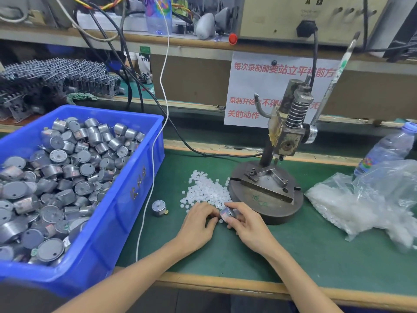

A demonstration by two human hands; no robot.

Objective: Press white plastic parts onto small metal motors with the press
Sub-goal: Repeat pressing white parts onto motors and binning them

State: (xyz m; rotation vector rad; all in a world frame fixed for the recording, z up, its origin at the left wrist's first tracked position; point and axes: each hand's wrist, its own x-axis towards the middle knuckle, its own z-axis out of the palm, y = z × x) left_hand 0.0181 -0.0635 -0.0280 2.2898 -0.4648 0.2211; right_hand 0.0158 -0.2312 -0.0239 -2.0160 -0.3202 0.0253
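My right hand (246,224) grips a small metal motor (226,213) just in front of the press base. My left hand (198,222) is beside it with curled fingers at the near edge of a pile of white plastic parts (206,190); whether it pinches one is hidden. Behind them stands the hand press (291,129) on its round base (266,199), and its fixture holds nothing. One lone motor (159,208) stands on the green mat to the left. A blue crate (137,177) at left is full of motors.
A clear bag of white parts (365,199) and a water bottle (385,150) lie at right. A white cable (153,159) runs down beside the crate. A paper notice (248,86) hangs behind the press. The bench's wooden edge (225,288) is close to me.
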